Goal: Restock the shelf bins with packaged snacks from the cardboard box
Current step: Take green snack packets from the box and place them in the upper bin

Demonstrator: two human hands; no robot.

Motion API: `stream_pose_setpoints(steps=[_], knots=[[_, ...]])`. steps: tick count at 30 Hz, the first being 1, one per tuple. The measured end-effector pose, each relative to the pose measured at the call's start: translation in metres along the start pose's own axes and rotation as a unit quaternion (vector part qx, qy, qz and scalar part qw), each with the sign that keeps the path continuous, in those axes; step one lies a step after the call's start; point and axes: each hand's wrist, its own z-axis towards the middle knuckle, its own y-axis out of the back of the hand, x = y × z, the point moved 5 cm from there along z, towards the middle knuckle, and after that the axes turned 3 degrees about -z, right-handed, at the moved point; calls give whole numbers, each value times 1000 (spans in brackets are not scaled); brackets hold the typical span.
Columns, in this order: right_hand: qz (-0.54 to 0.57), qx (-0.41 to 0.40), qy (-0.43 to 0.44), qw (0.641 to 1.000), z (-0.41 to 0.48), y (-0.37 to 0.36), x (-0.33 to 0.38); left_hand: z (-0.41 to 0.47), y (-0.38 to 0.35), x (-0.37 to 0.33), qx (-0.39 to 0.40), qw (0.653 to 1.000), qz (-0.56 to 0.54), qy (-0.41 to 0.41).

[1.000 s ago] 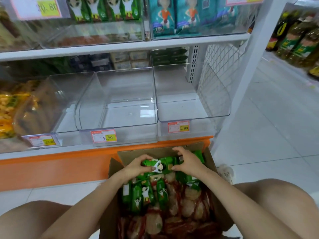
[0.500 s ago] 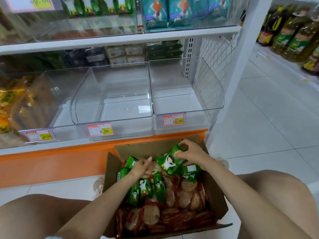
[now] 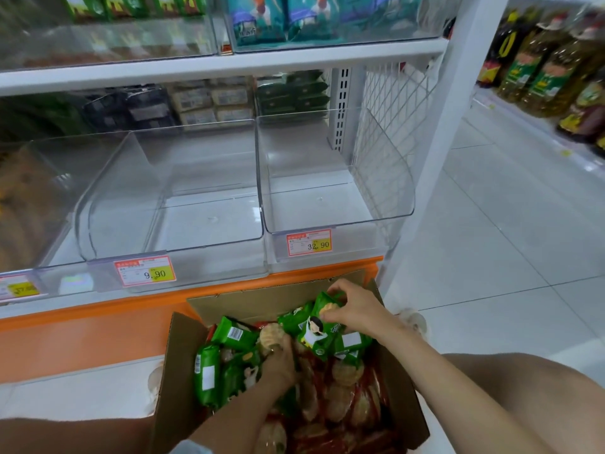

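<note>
An open cardboard box (image 3: 183,381) stands on the floor below the shelf, filled with green snack packs (image 3: 209,371) and red-wrapped round crackers (image 3: 343,398). My right hand (image 3: 355,309) grips green snack packs (image 3: 314,329) at the box's far right, lifted slightly above the rest. My left hand (image 3: 278,358) reaches down into the middle of the box among the packs, its fingers curled into them; what it holds is hidden. Two clear shelf bins, the middle bin (image 3: 98,211) and the right bin (image 3: 399,191), stand with nothing in them above the box.
Price tags 9.90 (image 3: 145,271) and 32.90 (image 3: 309,243) hang on the bin fronts. The upper shelf (image 3: 229,65) carries bins of green and teal packs. An orange base (image 3: 91,326) runs under the shelf. Oil bottles (image 3: 550,60) line the right aisle. My knees flank the box.
My right hand has gathered green packs and raised them at the box's far right. My left hand has let go of them and pushed deeper into the middle of the box.
</note>
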Motion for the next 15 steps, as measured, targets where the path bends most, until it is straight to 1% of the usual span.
stream_pose_setpoints(steps=[3, 6, 11, 15], knots=[[-2, 4, -7, 1000, 0, 0, -2, -3, 10, -1, 17, 997, -74, -33], [10, 13, -13, 1000, -2, 1, -3, -10, 33, 3, 17, 983, -168, -67], [-16, 13, -11, 1000, -7, 5, -2, -36, 71, 8, 43, 958, -275, -64], [-42, 41, -8, 998, -15, 3, 0, -65, 99, 3, 45, 945, -315, -75]])
